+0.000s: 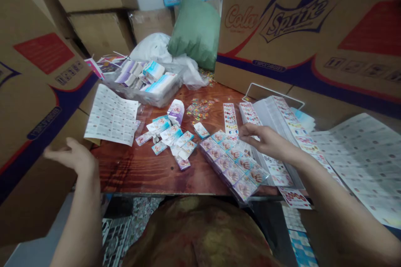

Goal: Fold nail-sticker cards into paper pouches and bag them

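Observation:
My left hand (73,156) is raised at the left, fingers apart and holding nothing, in front of a large cardboard box (46,79). My right hand (266,139) is over the sticker sheets (277,171), its fingers loosely bent with no item visible in them. Just left of its fingertips lies a narrow sticker strip (231,119). Below that hand, a clear-wrapped block of small boxes (233,164) with hand pictures rests at the table's front edge. Loose small boxes (171,133) lie piled mid-table, near an upright purple-and-white box (176,111) with its flap up.
A clear plastic bin (161,98) holds more small boxes at the back left. Tiny colourful pieces (200,109) are scattered mid-table. Printed sheets lie left (111,117) and right (366,158). A green bag (196,29) stands behind; a large Sprite carton (300,50) borders the right.

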### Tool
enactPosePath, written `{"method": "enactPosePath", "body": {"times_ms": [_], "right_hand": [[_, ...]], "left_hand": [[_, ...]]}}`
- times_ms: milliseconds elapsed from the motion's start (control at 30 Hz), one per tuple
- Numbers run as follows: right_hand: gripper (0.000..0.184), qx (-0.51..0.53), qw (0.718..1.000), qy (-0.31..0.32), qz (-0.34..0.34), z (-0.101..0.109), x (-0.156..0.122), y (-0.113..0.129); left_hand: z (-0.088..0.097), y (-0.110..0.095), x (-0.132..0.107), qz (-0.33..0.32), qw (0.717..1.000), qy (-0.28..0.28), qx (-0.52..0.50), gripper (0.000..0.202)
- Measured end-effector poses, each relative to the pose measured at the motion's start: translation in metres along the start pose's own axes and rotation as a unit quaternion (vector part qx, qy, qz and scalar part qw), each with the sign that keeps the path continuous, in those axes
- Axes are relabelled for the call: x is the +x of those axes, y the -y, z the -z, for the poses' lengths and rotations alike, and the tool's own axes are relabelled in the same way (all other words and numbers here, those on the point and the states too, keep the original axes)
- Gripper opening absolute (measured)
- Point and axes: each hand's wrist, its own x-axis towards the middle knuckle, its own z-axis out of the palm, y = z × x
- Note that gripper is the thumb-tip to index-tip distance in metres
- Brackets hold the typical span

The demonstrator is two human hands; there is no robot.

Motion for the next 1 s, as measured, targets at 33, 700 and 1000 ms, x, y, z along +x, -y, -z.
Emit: {"method": "enactPosePath", "body": {"times_ms": [33, 700, 1000], "right_hand": [[0.016, 0.01, 1.0, 0.0, -0.003, -0.001, 0.002, 0.0], [0.017, 0.032, 0.944, 0.316, 0.093, -0.029, 0.047, -0.001], [0.012, 0.058, 0.931, 0.351, 0.079, -0.033, 0.051, -0.021]], "left_hand": [[-0.002, -0.014, -0.013, -0.015, 0.991, -0.13, 0.033, 0.032], [-0.082, -0.134, -0.256, -0.26, 0.886, 0.384, -0.029, 0.007], [-0.076, -0.115, -0.274, -0.504, 0.795, 0.329, -0.073, 0.021]]}}
